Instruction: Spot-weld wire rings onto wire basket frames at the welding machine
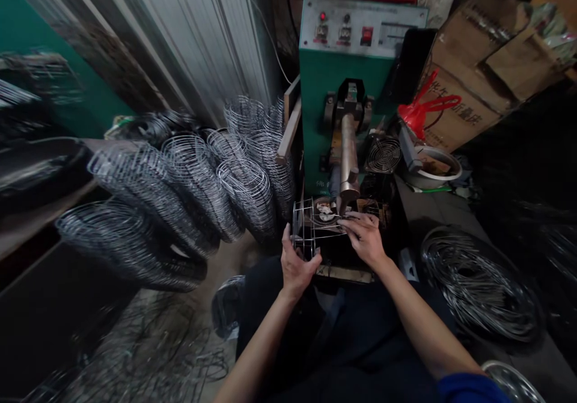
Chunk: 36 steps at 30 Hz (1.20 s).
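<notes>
My left hand (298,265) grips the lower left part of a small welded wire frame (304,226), thumb and fingers around its wires. Thin rods of the frame stretch to the right, where my right hand (364,235) pinches their ends between its fingertips. Just above those fingertips is the metal arm (348,151) of a green spot welding machine (311,109), its tip by the wire. I cannot tell whether tip and wire touch. Below the tip, a round dish (325,218) with pale scraps in it shows behind the wires.
Stacks of wire rings (246,190) stand close on my left. Loose wire pieces (171,355) litter the floor. Right of me lie a coil of wire rings (478,286) and a metal bowl (435,178). Cardboard boxes (473,84) and a red plastic bag (415,118) are behind.
</notes>
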{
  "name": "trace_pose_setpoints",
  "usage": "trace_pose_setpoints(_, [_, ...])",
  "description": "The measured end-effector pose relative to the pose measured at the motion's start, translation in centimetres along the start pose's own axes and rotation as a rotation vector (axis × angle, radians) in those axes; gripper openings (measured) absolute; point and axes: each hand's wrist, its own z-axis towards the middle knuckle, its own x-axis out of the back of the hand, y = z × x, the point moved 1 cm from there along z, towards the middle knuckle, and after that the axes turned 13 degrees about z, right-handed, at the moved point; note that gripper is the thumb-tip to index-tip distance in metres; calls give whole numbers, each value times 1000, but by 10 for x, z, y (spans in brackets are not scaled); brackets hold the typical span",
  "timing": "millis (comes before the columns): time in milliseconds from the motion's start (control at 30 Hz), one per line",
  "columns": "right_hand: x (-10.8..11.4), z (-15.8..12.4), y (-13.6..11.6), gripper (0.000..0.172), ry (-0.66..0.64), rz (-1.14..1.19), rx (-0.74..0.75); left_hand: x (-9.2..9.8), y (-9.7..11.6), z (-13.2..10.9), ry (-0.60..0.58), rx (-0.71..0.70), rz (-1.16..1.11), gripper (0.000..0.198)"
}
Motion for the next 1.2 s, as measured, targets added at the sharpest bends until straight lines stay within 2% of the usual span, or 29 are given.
trace_pose_setpoints(167, [-3, 0, 2, 20, 23, -22, -10, -2, -1, 0, -23, 31, -22, 97])
trace_pose_setpoints(267, [-1, -2, 6, 15, 74, -29, -87, -1, -1, 2, -44, 41, -24, 99])
trace_pose_setpoints(367, [3, -1, 9, 17, 112, -38, -164, 1, -1, 7, -55, 5, -9, 100])
trace_pose_setpoints(500, [6, 0, 5, 17, 79, -11, -111, 4, -3, 14, -80, -13, -6, 101])
trace_pose_setpoints(600, [6, 0, 0, 16, 55, -43, -70, 3, -4, 16, -51, -51, 17, 100])
trace_pose_setpoints(867, [3, 10, 16, 17, 146, 48, -123, -3, -6, 36, -60, -58, 12, 101])
trace_pose_setpoints(1000, [4, 19, 11, 19, 128, 85, -169, -4, -5, 42, -61, -85, 11, 99])
trace_pose_setpoints(1100, [27, 5, 4, 23, 118, 78, -215, -1, -6, 42, -125, -47, -17, 102])
trace_pose_setpoints(1167, [60, -31, 11, 27, 169, -1, -325, 1, -10, 39, -152, -34, -19, 108])
trace_pose_setpoints(1200, [81, -60, 19, 30, 205, -72, -420, 2, -13, 37, -158, -38, -20, 111])
